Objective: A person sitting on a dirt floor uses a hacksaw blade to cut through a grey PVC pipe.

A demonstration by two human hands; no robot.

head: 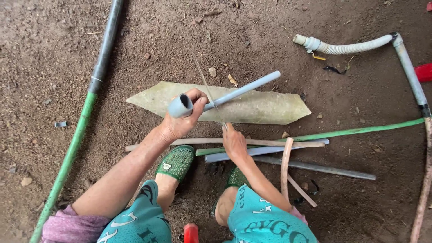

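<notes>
Crouching over bare dirt ground (54, 54), the person shows knees in teal printed cloth at the bottom edge and feet in green perforated slippers (176, 162) just ahead of them. Item one: loose stock lying beside the feet, namely a tan stick (270, 143), a pale blue-grey pipe length (270, 150), a dark grey pipe (324, 169) and a bent pinkish strip (285, 166), crossed over one another and apparently untouched. Item two: left hand (177, 123), fingers closed around a light blue-grey plastic pipe (238, 92) near its socket end (180, 106), open mouth turned toward the camera, far end raised over the slab. Item three: right hand (234, 141), fingers pinched shut on a thin blade-like strip (209, 92), probably a bare saw blade, which slants up across the pipe just beyond the left hand's grip. Whether the blade has bitten in cannot be told; no separated offcut is visible, so the pipe reads as whole and any cut as barely begun or not yet started. Item four: flat pale green pointed slab (261, 110) lying on the ground under the pipe. Item five: long green-and-black hose (81, 130) running up the left side. Item six, farthest: white corrugated hose (355, 46) joined to a grey pipe (410, 72), with a green rod (360, 131) slanting below and a red object (424, 72) at the right edge.
</notes>
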